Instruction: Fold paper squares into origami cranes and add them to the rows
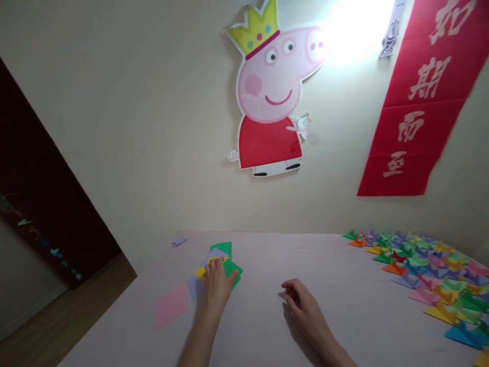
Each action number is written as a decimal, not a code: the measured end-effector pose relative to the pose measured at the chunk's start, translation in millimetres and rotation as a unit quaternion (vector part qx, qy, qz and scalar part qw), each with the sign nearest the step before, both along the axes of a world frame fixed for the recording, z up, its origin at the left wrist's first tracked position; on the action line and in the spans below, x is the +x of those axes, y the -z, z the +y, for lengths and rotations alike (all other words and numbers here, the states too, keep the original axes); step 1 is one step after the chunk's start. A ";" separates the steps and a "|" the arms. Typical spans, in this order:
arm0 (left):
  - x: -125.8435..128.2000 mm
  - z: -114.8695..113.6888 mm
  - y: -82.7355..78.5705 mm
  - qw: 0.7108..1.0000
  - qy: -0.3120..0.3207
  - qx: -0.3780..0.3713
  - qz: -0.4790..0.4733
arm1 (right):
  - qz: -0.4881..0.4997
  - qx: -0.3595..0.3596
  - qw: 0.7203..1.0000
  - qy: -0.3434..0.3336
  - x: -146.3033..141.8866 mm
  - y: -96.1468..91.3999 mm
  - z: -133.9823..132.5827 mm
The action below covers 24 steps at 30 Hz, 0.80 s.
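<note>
My left hand (217, 281) rests on a loose spread of coloured paper sheets, fingertips down and thumb held apart. Under and around it lie green paper (232, 270), a yellow sheet (200, 272) and purple paper (194, 288). A pink sheet (171, 307) lies flat to the left of the others. Over the table to the right, my right hand (305, 310) is loosely curled, with a gap between thumb and forefinger. Nothing shows in it; its palm is hidden.
Many folded paper cranes (439, 275) in mixed colours stand in rows on the table's right side. A small purple folded piece (179, 242) lies at the back left corner of the table (260, 331). Behind rises a wall with a cartoon pig cutout (269, 142) and a red banner (416, 112).
</note>
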State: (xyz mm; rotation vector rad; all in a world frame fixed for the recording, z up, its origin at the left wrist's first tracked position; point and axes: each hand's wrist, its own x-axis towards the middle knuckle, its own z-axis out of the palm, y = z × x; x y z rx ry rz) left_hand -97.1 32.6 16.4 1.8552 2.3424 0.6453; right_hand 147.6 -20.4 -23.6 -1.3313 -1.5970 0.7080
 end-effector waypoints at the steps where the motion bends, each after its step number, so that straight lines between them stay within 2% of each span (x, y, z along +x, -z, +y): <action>1: -7.7 1.7 1.6 1.000 -0.016 -0.017 0.012 | 0.000 -0.001 1.000 0.001 -0.7 -1.3 -0.1; 5: -23.1 4.1 9.5 0.995 -0.039 -0.073 0.049 | -0.006 -0.001 1.000 0.003 -1.7 -5.8 0.0; 10: -30.3 4.2 12.3 0.991 -0.045 -0.104 0.076 | -0.012 -0.008 1.000 0.001 -0.2 -6.5 0.1; 18: -70.9 17.9 -3.1 0.986 -0.078 -0.122 0.086 | -0.021 -0.020 1.000 -0.006 1.6 2.4 2.4; 24: -80.5 44.9 -9.9 0.984 -0.042 -0.154 0.074 | -0.018 -0.011 1.000 0.000 0.9 1.7 2.6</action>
